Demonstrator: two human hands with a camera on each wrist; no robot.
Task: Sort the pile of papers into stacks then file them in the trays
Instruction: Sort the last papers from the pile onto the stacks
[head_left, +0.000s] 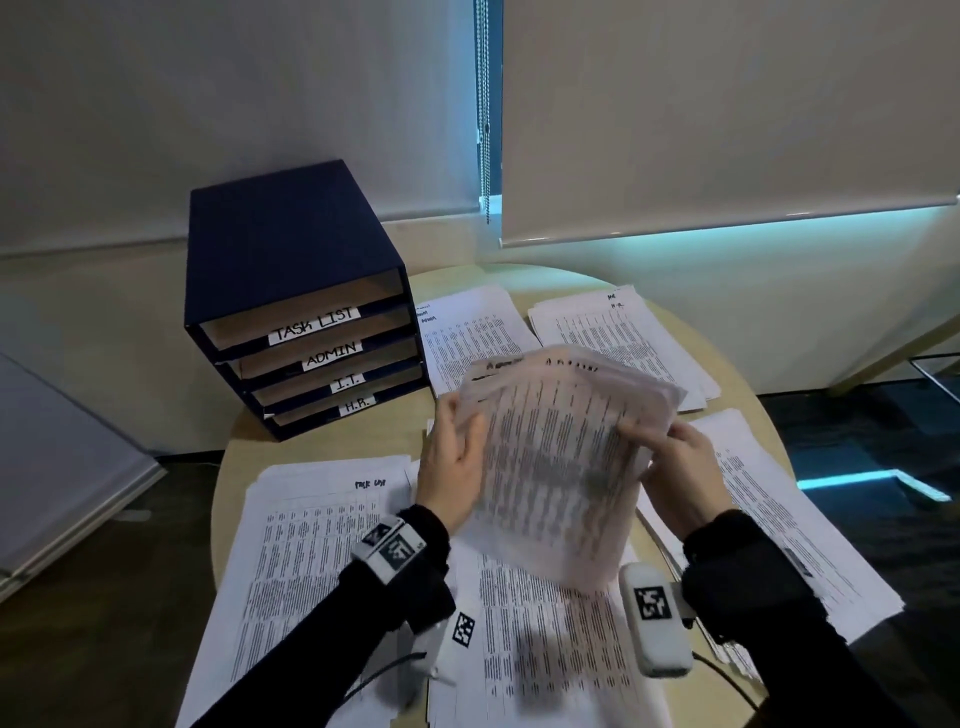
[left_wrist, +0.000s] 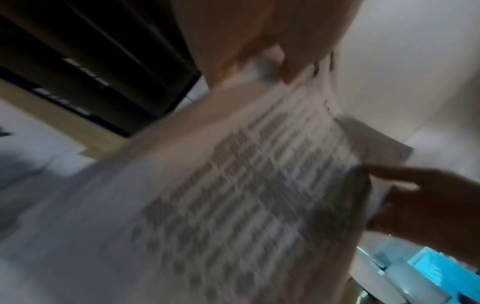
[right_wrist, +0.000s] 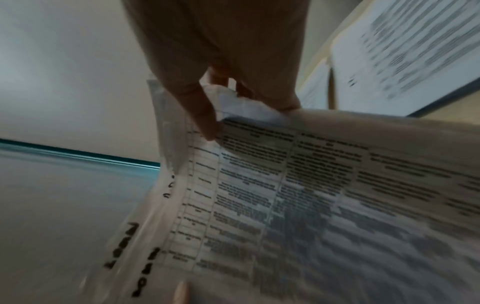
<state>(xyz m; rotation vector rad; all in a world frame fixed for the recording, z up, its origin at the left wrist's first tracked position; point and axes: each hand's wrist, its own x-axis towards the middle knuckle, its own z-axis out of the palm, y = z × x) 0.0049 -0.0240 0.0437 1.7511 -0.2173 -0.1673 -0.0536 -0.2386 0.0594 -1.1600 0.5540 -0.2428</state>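
A person's two hands are lifting a sheaf of white printed sheets with tabular text (head_left: 556, 457) above a round pale wooden desk (head_left: 244, 457), just in front of a dark blue four-drawer filing tray unit (head_left: 280, 260) labelled TASK LIST, ADMIN, I.T. and H.R. The left hand (head_left: 452, 467) is cupping the sheaf's left edge, its fingers (head_left: 465, 415) curled round the paper; the right hand (head_left: 680, 467) is gripping the right edge, thumb on top and fingers (right_wrist: 205, 111) pinched round it, as the right wrist view shows. Sorted stacks are lying around the desk: one headed "Task List" (head_left: 322, 519) at the near left, two at the far side (head_left: 467, 332) (head_left: 623, 332), one at the right (head_left: 779, 519), and loose sheets (head_left: 545, 649) below the raised sheaf.

The step in hand appears to be squaring the sheaf before filing. Doing it well probably means tapping the lower edge on the desk with both grips loosened slightly so the splayed top corners align, checking the handwritten heading, which is too blurred to read here, then feeding the sheaf flat into the matching drawer.
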